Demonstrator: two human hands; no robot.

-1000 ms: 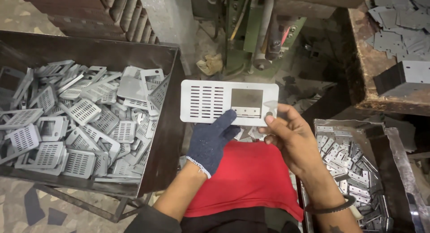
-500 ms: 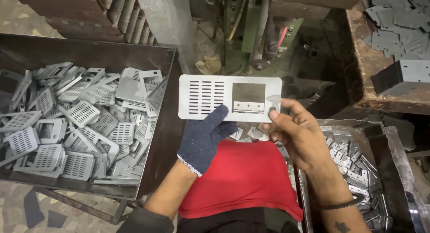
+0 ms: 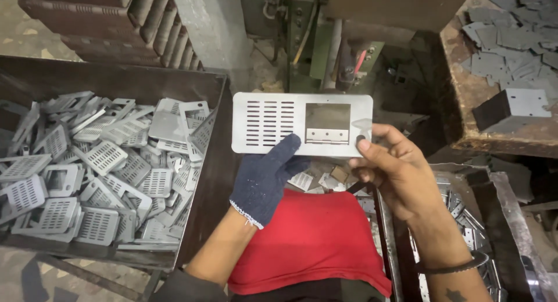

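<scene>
A flat grey metal plate (image 3: 302, 125) with rounded corners is held up in the air, broadside to the camera, above the person's lap. Its left half carries rows of punched slots; its right half has a square window with a small hinged strip along the window's lower edge.

The left hand (image 3: 266, 179), in a dark blue knit glove, comes up from below and clamps the plate's bottom edge near the middle, the gloved thumb lying over the front face just under the slots. The bare right hand (image 3: 395, 171) grips the plate's lower right corner, thumb pressed on the front face beside the window, fingers curled behind. A dark bangle (image 3: 456, 266) sits on that wrist. Both hands are thus closed on the same plate, just apart from one another along its lower edge.

Under the hands a red cloth (image 3: 311, 244) covers the lap. To the left a dark metal bin (image 3: 145, 81) holds a heap of similar slotted plates (image 3: 87, 168), well apart from the held one. At lower right a smaller tray (image 3: 511, 215) holds small metal pieces (image 3: 471, 226). At upper right a rusty bench (image 3: 465, 99) bears flat grey blanks (image 3: 511, 46).
</scene>
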